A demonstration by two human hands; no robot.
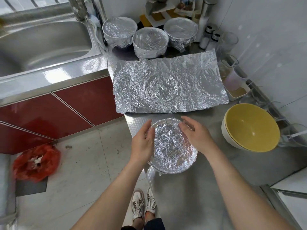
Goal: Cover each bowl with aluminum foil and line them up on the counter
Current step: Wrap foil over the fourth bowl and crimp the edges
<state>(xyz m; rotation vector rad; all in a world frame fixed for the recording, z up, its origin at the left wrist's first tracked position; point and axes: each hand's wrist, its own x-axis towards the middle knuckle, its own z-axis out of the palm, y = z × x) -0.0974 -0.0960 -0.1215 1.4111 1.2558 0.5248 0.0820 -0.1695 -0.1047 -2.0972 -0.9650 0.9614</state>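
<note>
While left hand (pixel 142 141) & right hand (pixel 195 137) rest near-straight fingers on the covered bowl (pixel 172 146), just nearer me than the foil sheet (pixel 169 83), pressing too hard could tear its foil or shove it off the desk (pixel 224 163) edge.

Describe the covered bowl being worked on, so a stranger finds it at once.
Find the steel counter. At its near edge, before the foil sheet, stands a foil-covered bowl. It alone lies between the left hand and right hand; three others stand behind.
</note>
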